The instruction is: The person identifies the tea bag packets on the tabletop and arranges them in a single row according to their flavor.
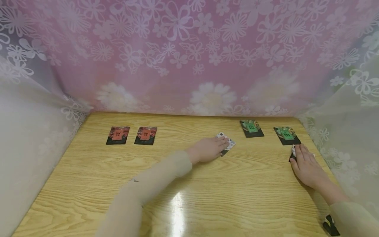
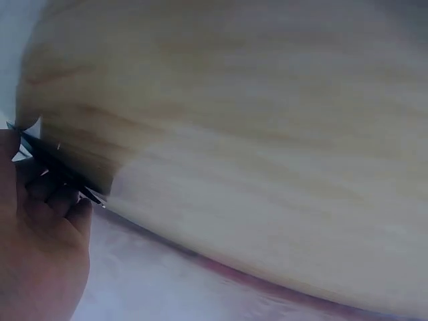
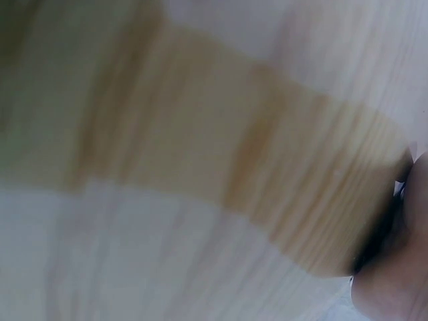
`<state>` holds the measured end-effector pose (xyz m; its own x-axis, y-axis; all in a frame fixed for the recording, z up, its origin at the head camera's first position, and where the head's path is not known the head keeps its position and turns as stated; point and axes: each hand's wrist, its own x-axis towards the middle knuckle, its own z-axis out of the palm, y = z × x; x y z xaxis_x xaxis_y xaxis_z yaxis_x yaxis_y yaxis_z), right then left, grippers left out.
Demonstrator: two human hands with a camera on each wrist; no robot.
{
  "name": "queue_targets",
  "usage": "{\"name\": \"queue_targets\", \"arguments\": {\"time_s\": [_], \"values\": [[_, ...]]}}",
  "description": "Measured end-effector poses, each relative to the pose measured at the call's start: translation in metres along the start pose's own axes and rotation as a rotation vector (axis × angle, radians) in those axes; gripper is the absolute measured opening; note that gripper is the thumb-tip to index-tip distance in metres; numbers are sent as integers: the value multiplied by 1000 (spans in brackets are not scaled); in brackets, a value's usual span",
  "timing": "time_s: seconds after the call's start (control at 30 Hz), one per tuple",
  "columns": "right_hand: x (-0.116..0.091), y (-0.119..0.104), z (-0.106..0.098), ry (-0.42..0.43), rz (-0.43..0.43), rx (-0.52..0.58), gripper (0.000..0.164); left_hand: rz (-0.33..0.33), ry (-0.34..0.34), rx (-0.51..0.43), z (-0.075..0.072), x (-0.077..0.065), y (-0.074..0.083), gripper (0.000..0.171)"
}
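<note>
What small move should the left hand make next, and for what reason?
Probably, the left hand should turn the white-and-black packet beneath it straight: this packet lies slanted, whereas the leftmost red packet lies much straighter.

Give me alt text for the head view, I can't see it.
A left hand rests on one white-and-black packet, a right hand on another packet, on a wooden table; two red packets lie left, two green packets right, before pink floral cloth.

Arms (image 1: 161, 179) forward, left hand (image 1: 209, 148), right hand (image 1: 308, 167) palm down, well apart
</note>
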<state>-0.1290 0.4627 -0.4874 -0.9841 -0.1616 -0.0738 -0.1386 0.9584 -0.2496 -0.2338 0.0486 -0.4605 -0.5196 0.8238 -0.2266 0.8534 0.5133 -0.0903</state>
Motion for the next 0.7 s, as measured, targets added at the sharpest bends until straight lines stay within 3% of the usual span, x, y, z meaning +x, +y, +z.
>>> {"name": "queue_targets", "arguments": {"time_s": [0.3,0.7], "values": [[2,3,0,-4,8,-5,71,-71,2,-48,13,-28,-36,65],[1,1,1,8,0,-15,70,-187,-13,-82,18,-62,-55,64]]}}
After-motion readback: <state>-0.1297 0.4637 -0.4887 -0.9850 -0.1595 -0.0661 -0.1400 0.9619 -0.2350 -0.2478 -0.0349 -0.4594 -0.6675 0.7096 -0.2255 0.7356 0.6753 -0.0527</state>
